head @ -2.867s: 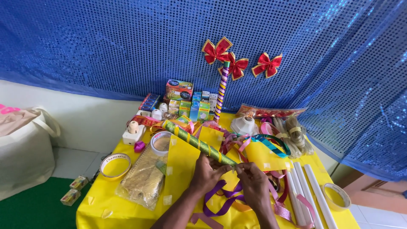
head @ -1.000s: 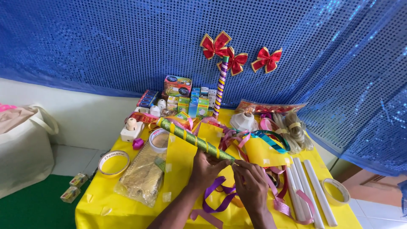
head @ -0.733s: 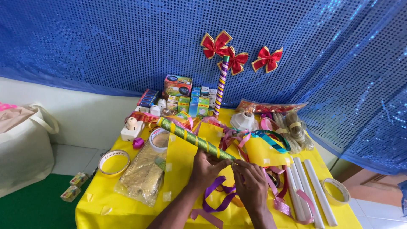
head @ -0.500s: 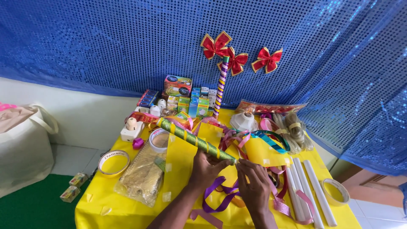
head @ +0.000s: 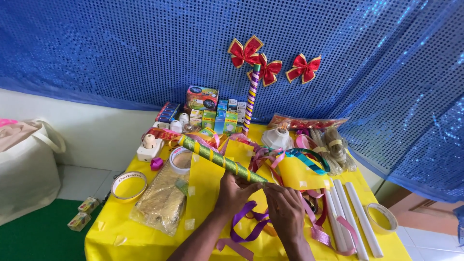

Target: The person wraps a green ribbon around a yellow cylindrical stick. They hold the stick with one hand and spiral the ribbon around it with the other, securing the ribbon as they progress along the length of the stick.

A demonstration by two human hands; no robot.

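A long green glitter stick point(head: 217, 158) wound with a yellow ribbon lies slantwise on the yellow table point(head: 121, 237). My left hand point(head: 234, 192) grips its near end. My right hand point(head: 285, 209) meets the left one at that end, fingers pinched on the stick's tip. A purple ribbon point(head: 244, 226) curls on the table under both hands. A sheet of yellow paper point(head: 204, 188) with small tape pieces on its edge lies under the stick.
A gold glitter bag point(head: 162, 200) and tape rolls point(head: 128, 183) lie to the left, white tubes point(head: 355, 215) and another tape roll point(head: 382, 218) to the right. Small boxes point(head: 208, 113), a striped stick point(head: 251, 99) and red bows point(head: 246, 50) stand against the blue sequin backdrop.
My hands stay together at the stick's near end with only small finger movement. The camera view has shifted slightly.
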